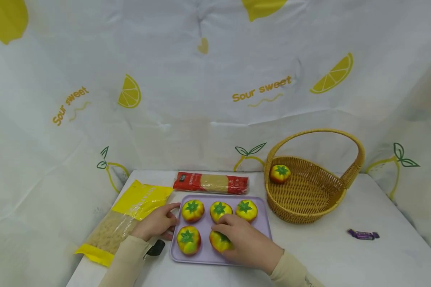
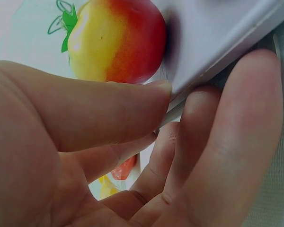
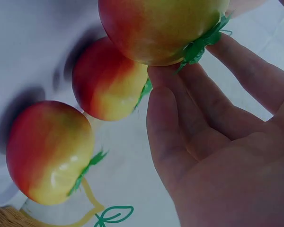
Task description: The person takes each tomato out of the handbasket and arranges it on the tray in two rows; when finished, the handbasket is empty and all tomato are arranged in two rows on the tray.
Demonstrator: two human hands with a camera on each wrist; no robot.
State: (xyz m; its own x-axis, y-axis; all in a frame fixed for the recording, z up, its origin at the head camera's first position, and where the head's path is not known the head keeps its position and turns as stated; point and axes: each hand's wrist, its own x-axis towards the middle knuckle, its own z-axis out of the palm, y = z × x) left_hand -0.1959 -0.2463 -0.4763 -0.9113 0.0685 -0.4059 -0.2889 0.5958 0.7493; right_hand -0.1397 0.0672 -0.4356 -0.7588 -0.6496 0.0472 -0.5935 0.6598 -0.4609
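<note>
Hands at a lilac tray (image 1: 263, 227) on a white desk (image 1: 344, 255). The right hand (image 1: 246, 241) rests on the tray's front-right toy tomato (image 1: 218, 242), fingers curled round it. The left hand (image 1: 157, 224) pinches the tray's left rim, thumb on top and fingers beneath. Four more toy tomatoes sit on the tray: one at front left (image 1: 188, 240) and three along the back. Right of the tray stands a wicker basket (image 1: 309, 199) holding one toy tomato (image 1: 280, 173). Behind the tray lies a red noodle packet (image 1: 211, 183); left of it, a yellow bag (image 1: 129, 217).
</note>
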